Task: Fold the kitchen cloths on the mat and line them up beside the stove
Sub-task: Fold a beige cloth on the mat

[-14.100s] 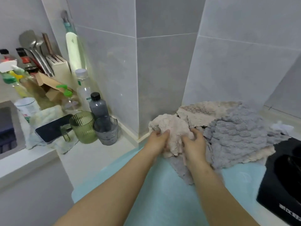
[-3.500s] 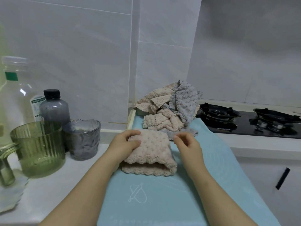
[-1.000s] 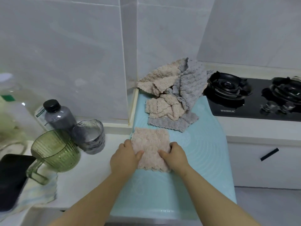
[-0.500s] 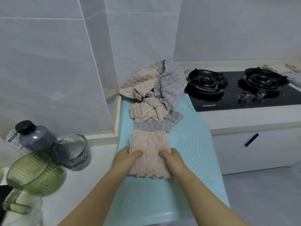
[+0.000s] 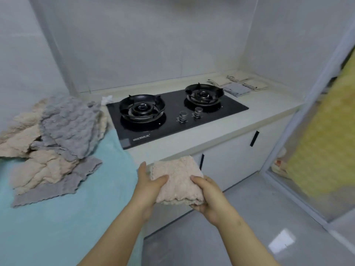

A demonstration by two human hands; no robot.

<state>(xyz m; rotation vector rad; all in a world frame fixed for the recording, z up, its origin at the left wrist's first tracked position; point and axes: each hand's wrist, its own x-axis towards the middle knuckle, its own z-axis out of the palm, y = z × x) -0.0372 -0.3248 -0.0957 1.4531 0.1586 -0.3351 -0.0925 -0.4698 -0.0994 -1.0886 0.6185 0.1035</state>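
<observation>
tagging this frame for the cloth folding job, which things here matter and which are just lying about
Job:
folded cloth, held in left hand and right hand
unfolded pile
mat
stove
folded row beyond the stove

Lying about:
white scrap
yellow fabric
cabinet

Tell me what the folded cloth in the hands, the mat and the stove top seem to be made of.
Folded beige cloth: probably plush microfibre; bumpy pile, scalloped edge.
Light blue mat: likely silicone; smooth, matt, lying flat.
Stove top: apparently black glass; glossy, with faint reflections.
</observation>
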